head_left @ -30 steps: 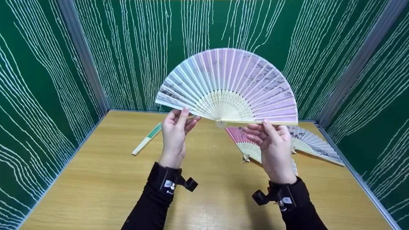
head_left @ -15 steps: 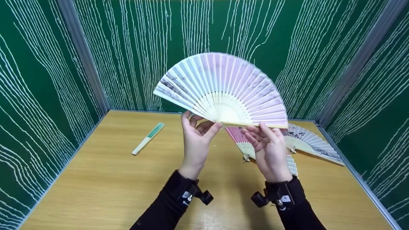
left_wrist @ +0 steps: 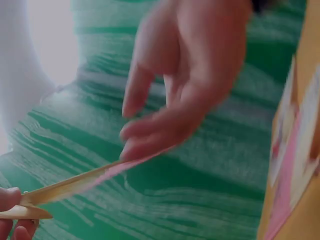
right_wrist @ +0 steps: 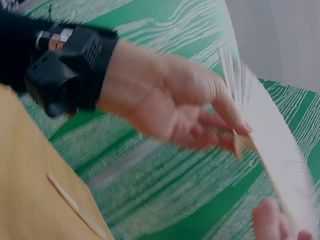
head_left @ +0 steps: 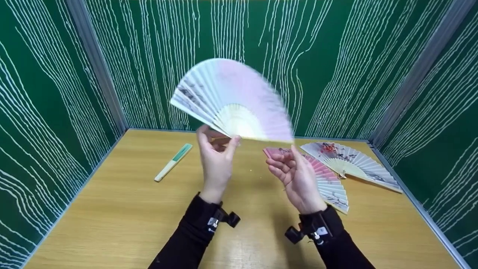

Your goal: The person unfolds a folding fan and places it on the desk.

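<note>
A half-spread folding fan [head_left: 239,93] with pale blue and pink leaf hangs above the table. My left hand [head_left: 216,160] pinches it near the pivot, thumb in front and fingers behind. At the fan's right end, my right hand [head_left: 297,179] touches the outer rib with its fingers relaxed. In the left wrist view, the right hand [left_wrist: 185,75] has a gap between its digits, and its lower fingertips lie along the rib [left_wrist: 75,185]. From the right wrist view, the left hand [right_wrist: 170,105] holds the pivot end. The fan's pink side is blurred.
On the wooden table [head_left: 112,216], a pink spread fan [head_left: 328,179] and a white one with red flowers [head_left: 351,164] lie at right. A folded green fan [head_left: 173,162] lies at left. Green walls [head_left: 149,56] surround the table.
My left hand has shifted from the fan's left edge to its pivot. The right hand has moved left with the outer rib, and the fan has narrowed from its wide spread.
</note>
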`<state>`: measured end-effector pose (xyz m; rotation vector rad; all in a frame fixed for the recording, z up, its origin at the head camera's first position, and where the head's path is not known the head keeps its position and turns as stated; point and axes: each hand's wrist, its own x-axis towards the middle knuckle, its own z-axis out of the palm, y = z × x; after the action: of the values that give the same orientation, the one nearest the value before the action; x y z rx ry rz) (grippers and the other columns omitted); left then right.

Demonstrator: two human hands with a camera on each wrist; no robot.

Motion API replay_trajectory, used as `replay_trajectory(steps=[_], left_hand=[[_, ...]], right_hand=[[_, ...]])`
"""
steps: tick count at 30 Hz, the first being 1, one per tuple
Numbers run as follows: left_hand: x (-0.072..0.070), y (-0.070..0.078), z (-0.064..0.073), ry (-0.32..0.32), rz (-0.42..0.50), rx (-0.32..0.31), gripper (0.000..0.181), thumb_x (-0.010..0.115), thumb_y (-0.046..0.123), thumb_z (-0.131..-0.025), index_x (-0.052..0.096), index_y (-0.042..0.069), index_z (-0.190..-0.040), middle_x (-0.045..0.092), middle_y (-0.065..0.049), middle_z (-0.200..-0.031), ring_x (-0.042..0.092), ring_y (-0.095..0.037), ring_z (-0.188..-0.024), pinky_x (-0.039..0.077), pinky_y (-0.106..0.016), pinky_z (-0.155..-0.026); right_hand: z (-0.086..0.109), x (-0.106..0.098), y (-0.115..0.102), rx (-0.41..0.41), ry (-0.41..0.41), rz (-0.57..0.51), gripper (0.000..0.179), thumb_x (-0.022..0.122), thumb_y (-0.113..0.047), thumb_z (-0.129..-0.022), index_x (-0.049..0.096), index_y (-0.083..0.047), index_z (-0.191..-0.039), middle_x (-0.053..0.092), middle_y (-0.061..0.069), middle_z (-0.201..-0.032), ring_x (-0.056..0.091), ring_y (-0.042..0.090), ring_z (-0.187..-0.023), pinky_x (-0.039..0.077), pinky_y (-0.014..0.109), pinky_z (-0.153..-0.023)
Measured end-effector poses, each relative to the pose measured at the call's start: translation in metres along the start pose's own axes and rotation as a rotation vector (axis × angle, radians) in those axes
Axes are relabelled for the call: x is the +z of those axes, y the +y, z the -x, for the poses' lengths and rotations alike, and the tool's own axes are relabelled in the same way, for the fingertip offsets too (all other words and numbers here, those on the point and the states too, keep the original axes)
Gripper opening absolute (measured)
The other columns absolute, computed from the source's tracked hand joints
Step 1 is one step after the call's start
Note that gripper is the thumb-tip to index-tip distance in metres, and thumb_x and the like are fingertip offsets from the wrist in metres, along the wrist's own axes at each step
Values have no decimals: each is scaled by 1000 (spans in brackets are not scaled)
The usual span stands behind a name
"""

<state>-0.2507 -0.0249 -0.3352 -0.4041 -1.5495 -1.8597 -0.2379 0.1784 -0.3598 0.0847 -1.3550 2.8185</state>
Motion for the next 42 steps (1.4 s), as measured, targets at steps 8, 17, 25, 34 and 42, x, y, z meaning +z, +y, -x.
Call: replay_trajectory(steps=[8,17,25,34,42], left_hand=[[-23,-34,-5,-194,-780,441,34,67,16,-89,49,19,-117,55,4,-97,56,-9,-70,40,-22,-44],[-52,-81,20,-749,-1202,788,34,55,-5,-83,51,17,-109,55,-6,-98,52,-17,-64,42,-24,-40],[-46,-117,47,-1116,-1366,850,35,62,5,-82,57,21,-113,57,-3,-102,56,-18,-80,50,-27,-54],[-45,-118,42,-1234,-1226,487,27,67,2,-78,62,18,-100,61,-1,-96,57,-19,-83,51,-32,-68],[-127,-151,-28,-772,-1174,16,34,57,0,-84,61,7,-118,62,-13,-113,56,-31,-105,45,-46,-92]], right_hand=[[7,-15,-53,-253,43,23,26,52,-30,-98,51,-5,-95,60,11,-93,58,25,-82,54,36,-70],[10,-1,-70,-695,-11,1206,34,58,-35,-94,57,-11,-119,59,2,-115,55,17,-106,44,38,-94],[-14,-18,-25,-333,-256,1739,81,45,-70,-85,22,-28,-150,4,7,-157,9,36,-141,13,65,-106],[-39,-57,23,-129,-276,1827,84,40,-74,-85,-7,-42,-147,-13,10,-155,-9,40,-139,-2,69,-101],[-42,-67,43,-201,-385,1777,84,51,-65,-86,-2,-43,-147,-11,6,-156,12,37,-140,3,67,-105]])
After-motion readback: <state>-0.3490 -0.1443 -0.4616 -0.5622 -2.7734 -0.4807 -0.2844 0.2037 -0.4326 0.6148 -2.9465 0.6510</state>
